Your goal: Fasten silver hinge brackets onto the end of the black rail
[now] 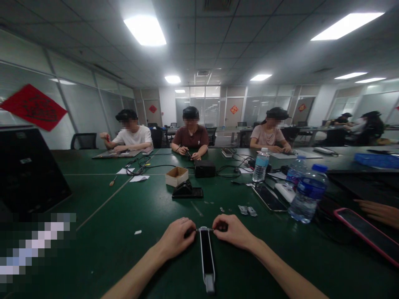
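A long green tabletop (93, 199) runs away from the viewer, with three people (190, 135) seated along its far side, working at their own spots. On the near part stand two clear water bottles (308, 195) at the right, beside a black smartphone (268, 197) and a pink-edged phone (368, 236). Another person's hand (380, 212) rests at the right edge, apart from the person's own. Farther out sit a small cardboard box (176, 176) and a black box (205, 169) with tangled cables (227, 172).

Directly in front of the viewer, a long black-and-white bar (207, 257) lies lengthwise on the tabletop, a thin metal pin (205, 229) crossing its far end. The left hand (176, 237) and right hand (230, 230) close in from either side, their fingers pinching the pin's two ends. Two small metal hinge plates (247, 210) and tiny metal parts (222, 209) lie just beyond the right hand.
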A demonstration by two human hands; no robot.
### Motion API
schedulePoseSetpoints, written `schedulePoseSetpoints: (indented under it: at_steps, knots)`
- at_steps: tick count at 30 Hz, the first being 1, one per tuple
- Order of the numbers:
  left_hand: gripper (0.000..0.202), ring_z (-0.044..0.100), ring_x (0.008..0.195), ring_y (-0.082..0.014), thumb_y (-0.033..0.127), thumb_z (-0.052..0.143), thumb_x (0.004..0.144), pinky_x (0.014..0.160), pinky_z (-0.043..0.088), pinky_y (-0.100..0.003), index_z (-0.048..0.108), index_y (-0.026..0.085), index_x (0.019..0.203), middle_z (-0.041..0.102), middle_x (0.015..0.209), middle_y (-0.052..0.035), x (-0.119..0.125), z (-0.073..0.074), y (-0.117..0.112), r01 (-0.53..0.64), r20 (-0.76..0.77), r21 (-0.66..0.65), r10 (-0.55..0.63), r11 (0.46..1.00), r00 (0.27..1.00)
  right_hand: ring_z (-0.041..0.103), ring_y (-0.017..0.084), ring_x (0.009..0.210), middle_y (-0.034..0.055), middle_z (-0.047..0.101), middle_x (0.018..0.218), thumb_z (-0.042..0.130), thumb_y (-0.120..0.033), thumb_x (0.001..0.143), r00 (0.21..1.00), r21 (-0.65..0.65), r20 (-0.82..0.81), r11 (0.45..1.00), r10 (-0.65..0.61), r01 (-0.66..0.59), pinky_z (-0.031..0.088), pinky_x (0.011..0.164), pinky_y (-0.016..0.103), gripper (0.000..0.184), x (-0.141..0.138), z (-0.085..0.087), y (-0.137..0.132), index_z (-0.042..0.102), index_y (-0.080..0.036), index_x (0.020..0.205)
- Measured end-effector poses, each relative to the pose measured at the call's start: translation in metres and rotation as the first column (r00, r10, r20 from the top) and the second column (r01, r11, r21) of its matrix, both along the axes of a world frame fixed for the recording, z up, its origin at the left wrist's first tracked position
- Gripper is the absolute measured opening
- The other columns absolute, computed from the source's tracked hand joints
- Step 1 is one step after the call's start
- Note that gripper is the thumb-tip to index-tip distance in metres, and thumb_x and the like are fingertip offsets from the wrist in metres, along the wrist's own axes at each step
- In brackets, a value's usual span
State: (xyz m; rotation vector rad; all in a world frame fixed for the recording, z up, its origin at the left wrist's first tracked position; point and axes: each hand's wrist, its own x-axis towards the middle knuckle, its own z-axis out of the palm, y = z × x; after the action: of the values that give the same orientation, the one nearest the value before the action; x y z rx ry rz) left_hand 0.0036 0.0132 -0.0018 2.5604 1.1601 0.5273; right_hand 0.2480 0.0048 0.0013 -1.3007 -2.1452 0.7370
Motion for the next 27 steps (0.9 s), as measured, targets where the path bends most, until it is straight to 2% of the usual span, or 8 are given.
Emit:
schedulePoseSetpoints:
  at_steps: [7,17,27]
  knots:
    - [0.011,0.057,0.08,-0.0167,0.018,0.051,0.088,0.071,0.045,-0.026,0.061,0.018,0.092,0.061,0.089,-0.0021,-0.001,-0.0004,0.0005,0.007,-0.004,-0.009,-0.007,1.0,1.0,0.059,0.014,0.08,0.0012,0.065,0.089,0.061,-0.027,0.079,1.0,-0.034,-0.005,0.999,0.008,-0.008,0.046,0.069,0.025,0.016,0.0003,0.0028,-0.0017,0.067,-0.018,0.09]
    - [0.01,0.057,0.081,-0.0171,0.017,0.051,0.087,0.071,0.044,-0.025,0.061,0.019,0.091,0.061,0.088,-0.0018,-0.0012,-0.002,0.0014,0.005,-0.008,0.012,-0.005,1.0,1.0,0.057,0.013,0.074,0.0006,0.065,0.083,0.063,-0.024,0.076,0.999,-0.04,-0.039,0.999,-0.008,0.006,0.045,0.066,0.024,0.013,0.0003,-0.002,0.0018,0.068,-0.017,0.086]
    - [0.01,0.057,0.082,-0.0169,0.017,0.051,0.087,0.071,0.045,-0.025,0.06,0.018,0.091,0.061,0.088,-0.0019,-0.0017,-0.0026,0.0016,0.022,0.005,0.02,-0.022,1.0,1.0,0.059,0.013,0.073,0.0,0.066,0.081,0.062,-0.027,0.078,0.997,-0.035,-0.075,0.999,0.001,-0.004,0.045,0.065,0.023,0.014,-0.0028,-0.0062,0.0021,0.068,-0.018,0.086]
